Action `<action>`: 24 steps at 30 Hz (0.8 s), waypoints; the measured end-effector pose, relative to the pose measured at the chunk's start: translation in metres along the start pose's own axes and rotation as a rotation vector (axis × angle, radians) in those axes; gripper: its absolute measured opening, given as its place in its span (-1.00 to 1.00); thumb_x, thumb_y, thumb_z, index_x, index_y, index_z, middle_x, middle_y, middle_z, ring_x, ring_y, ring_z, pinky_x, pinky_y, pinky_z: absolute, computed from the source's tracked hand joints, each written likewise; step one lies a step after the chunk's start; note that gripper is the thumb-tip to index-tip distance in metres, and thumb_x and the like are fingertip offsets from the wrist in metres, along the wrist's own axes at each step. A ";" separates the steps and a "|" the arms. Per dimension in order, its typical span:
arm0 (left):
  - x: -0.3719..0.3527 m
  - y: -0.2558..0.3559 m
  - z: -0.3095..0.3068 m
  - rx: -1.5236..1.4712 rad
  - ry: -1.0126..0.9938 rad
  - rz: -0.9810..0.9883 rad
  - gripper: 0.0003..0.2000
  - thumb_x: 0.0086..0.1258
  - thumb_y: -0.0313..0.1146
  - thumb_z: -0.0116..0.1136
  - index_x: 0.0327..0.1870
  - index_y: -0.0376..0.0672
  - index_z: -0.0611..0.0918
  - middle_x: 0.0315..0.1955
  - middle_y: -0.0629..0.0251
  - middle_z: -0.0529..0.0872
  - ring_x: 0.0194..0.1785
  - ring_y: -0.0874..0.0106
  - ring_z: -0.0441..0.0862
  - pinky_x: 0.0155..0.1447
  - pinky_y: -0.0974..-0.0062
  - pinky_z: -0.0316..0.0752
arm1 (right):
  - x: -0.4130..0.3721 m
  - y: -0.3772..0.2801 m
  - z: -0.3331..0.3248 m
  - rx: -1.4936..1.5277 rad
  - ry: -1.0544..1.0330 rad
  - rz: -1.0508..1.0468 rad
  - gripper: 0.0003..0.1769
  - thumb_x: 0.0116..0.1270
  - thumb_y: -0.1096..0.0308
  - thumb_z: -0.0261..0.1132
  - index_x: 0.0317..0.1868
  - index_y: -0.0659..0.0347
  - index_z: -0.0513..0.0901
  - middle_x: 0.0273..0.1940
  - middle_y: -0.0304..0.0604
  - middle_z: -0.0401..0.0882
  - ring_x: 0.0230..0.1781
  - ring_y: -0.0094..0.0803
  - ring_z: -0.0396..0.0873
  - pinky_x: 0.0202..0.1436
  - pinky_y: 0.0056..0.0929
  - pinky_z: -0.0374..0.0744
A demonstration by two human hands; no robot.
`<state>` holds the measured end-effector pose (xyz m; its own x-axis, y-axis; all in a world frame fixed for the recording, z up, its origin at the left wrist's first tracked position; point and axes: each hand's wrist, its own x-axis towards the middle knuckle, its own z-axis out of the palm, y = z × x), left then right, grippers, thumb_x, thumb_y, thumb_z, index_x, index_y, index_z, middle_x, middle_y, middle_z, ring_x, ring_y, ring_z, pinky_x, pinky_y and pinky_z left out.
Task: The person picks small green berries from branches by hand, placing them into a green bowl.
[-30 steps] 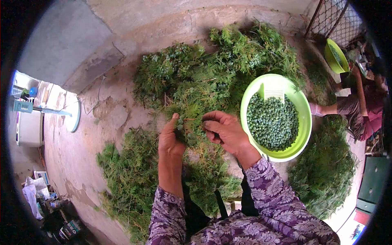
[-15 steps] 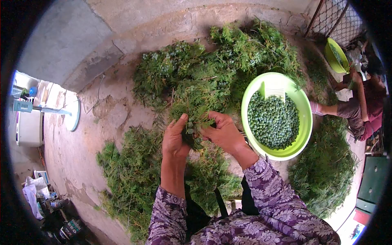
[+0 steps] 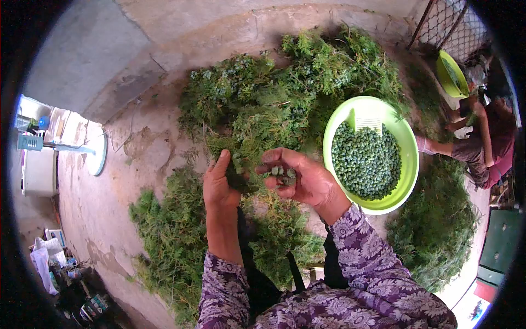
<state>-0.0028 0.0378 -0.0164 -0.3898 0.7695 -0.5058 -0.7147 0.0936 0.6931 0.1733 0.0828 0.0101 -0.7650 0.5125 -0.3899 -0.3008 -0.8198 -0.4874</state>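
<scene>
My right hand (image 3: 312, 181) is turned palm up, its fingers curled around several small green cones (image 3: 280, 174). To the left, my left hand (image 3: 220, 183) grips an evergreen sprig (image 3: 223, 145) between thumb and fingers; part of the sprig blends into the branches behind. Just right of my right hand stands a light green basin (image 3: 412, 175) with a ribbed washboard section, largely filled with green cones (image 3: 366, 164). A heap of cut evergreen branches (image 3: 263, 120), some bearing bluish-green cones, lies beyond both hands.
More branches lie at the left (image 3: 175, 236) and right (image 3: 433, 225). Another person (image 3: 485, 137) sits at the far right, beside a second green basin (image 3: 450, 77). A fan's round base (image 3: 98, 151) stands at left, with assorted clutter (image 3: 60, 263) below it.
My hands have moved apart. My right hand has turned palm up and now shows cones in it, while my left hand has shifted slightly left with the sprig.
</scene>
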 end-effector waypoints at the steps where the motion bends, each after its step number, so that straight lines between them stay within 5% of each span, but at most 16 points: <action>1: -0.001 0.000 0.002 -0.004 0.012 0.004 -0.87 0.20 -0.36 0.14 -0.32 -0.18 0.52 -0.43 0.31 0.60 -0.46 0.40 0.55 -0.50 0.42 0.44 | 0.000 -0.003 0.003 0.037 0.077 0.011 -0.60 0.26 0.01 0.07 -0.10 0.16 0.48 -0.16 -0.16 0.53 -0.41 -0.48 0.50 -0.52 -0.65 0.43; 6: 0.006 -0.005 -0.004 -0.013 0.014 0.054 -0.82 0.19 -0.40 0.14 -0.22 -0.21 0.50 -0.38 0.28 0.61 -0.43 0.37 0.57 -0.47 0.35 0.49 | -0.003 -0.009 -0.003 0.116 -0.039 -0.008 -0.53 0.28 -0.07 0.01 -0.09 0.15 0.49 -0.17 -0.17 0.53 -0.39 -0.49 0.47 -0.48 -0.63 0.42; 13: -0.008 -0.010 0.012 0.118 0.034 0.034 -0.60 0.12 -0.44 0.21 -0.02 -0.30 0.39 -0.33 0.22 0.59 -0.35 0.41 0.57 -0.39 0.38 0.53 | 0.002 -0.013 -0.009 0.015 0.037 -0.246 -0.77 0.20 0.31 0.21 -0.21 0.29 0.50 -0.41 -0.21 0.47 -0.65 -0.64 0.28 -0.70 -0.77 0.18; 19: -0.020 -0.009 0.025 0.226 -0.013 0.000 -0.61 0.12 -0.46 0.20 -0.02 -0.32 0.43 -0.30 0.27 0.59 -0.31 0.49 0.55 -0.29 0.51 0.49 | 0.013 0.000 -0.010 -0.862 0.320 -0.358 -0.79 0.16 0.35 0.23 -0.23 0.29 0.53 -0.54 -0.32 0.47 -0.65 -0.69 0.34 -0.62 -0.68 0.33; 24: -0.017 -0.018 0.019 0.322 -0.135 0.096 -0.76 0.13 -0.47 0.18 -0.18 -0.31 0.55 -0.32 0.33 0.61 -0.32 0.55 0.54 -0.24 0.61 0.46 | 0.020 0.008 -0.015 -1.081 0.349 -0.501 -0.76 0.09 0.33 0.29 -0.26 0.28 0.56 -0.48 -0.29 0.52 -0.55 -0.64 0.41 -0.45 -0.62 0.43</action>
<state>0.0275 0.0354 -0.0106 -0.3508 0.8587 -0.3736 -0.4510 0.1947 0.8710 0.1639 0.0899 -0.0136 -0.4594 0.8845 -0.0817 0.2340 0.0318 -0.9717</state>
